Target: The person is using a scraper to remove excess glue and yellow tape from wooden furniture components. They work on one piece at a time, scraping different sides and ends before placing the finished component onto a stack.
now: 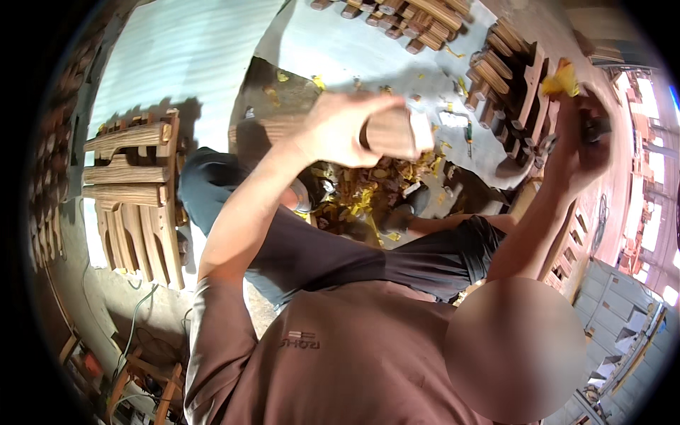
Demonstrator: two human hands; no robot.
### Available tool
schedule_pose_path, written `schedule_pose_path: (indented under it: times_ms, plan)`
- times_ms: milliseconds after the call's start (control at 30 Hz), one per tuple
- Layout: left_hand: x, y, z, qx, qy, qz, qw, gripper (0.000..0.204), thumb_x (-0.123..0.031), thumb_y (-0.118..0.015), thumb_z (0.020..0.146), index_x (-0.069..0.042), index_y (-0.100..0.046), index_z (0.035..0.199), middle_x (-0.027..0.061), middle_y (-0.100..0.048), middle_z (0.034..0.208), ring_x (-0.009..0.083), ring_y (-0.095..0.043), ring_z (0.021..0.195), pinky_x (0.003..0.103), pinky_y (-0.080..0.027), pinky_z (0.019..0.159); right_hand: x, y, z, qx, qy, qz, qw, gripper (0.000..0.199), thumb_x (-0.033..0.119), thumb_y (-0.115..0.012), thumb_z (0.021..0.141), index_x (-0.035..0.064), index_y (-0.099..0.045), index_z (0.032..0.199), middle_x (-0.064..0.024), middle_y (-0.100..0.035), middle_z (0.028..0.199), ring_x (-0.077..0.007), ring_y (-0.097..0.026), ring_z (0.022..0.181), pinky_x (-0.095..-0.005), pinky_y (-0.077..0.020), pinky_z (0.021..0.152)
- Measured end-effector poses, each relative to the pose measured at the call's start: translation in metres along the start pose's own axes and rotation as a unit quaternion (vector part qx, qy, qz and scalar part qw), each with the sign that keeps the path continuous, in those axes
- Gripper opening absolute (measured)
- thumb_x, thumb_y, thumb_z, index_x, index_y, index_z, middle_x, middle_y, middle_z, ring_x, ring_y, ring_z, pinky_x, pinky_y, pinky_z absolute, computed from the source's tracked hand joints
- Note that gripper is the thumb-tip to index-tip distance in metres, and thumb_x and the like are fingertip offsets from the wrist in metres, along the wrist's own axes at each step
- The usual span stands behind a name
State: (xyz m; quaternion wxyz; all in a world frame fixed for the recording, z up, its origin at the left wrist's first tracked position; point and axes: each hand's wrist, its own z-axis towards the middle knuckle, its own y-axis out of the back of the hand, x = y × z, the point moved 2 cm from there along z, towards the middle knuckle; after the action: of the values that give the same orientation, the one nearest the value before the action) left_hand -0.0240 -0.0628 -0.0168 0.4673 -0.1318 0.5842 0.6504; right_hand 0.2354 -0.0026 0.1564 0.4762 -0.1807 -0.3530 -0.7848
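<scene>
My left hand point(338, 131) grips a brown wooden piece point(391, 132) in front of my lap. The piece is seen nearly end-on and smeared by motion, with a pale patch at its far right. Over at the right, my right hand point(584, 152) is raised, its fingers curled around a small dark thing point(595, 129) whose kind I cannot make out. A crumpled yellow and orange scrap point(563, 79) shows at that hand's fingertips. Between my legs lies a litter of yellow scraps point(361, 202).
Shaped wooden parts point(127, 177) are stacked at my left. More wooden pieces point(425, 25) lie on the pale sheet point(312, 49) ahead, with another stack point(506, 78) at the right. A thin green-handled tool point(469, 133) rests on the sheet. Cables point(138, 326) trail on the floor at the lower left.
</scene>
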Motion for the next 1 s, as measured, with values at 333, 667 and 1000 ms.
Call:
schedule_pose_path:
  times_ms: [333, 667, 1000]
  plan:
    - [0.003, 0.213, -0.048, -0.482, -0.129, -0.383, 0.777, 0.077, -0.045, -0.065, 0.075, -0.003, -0.045, 0.136, 0.0104, -0.053, 0.092, 0.0224, -0.048, 0.083, 0.041, -0.040, 0.082, -0.117, -0.040, -0.219, 0.479, -0.181, -0.165, 0.843, 0.017, 0.007, -0.070, 0.079, -0.0001, -0.065, 0.093, -0.0223, -0.065, 0.086, -0.0420, -0.064, 0.084, -0.0440, -0.0505, 0.072]
    - [0.099, 0.202, -0.086, -0.471, -0.112, -0.625, 0.613, 0.066, -0.040, -0.082, 0.067, -0.003, -0.055, 0.115, 0.0082, -0.057, 0.094, 0.0207, -0.056, 0.084, 0.039, -0.046, 0.084, -0.123, -0.010, -0.248, 0.535, -0.109, -0.257, 0.797, 0.013, 0.017, -0.063, 0.083, 0.0037, -0.067, 0.082, -0.0191, -0.065, 0.075, -0.0400, -0.065, 0.074, -0.0475, -0.0494, 0.065]
    - [0.134, 0.159, -0.072, -0.590, 0.300, -0.480, 0.576, 0.062, -0.046, -0.074, 0.087, -0.007, -0.053, 0.131, 0.0079, -0.059, 0.127, 0.0250, -0.056, 0.115, 0.044, -0.044, 0.101, -0.034, -0.040, -0.155, 0.258, 0.095, -0.184, 0.944, 0.043, 0.032, -0.085, 0.069, 0.0053, -0.070, 0.099, -0.0100, -0.068, 0.098, -0.0294, -0.062, 0.088, -0.0389, -0.0531, 0.073]
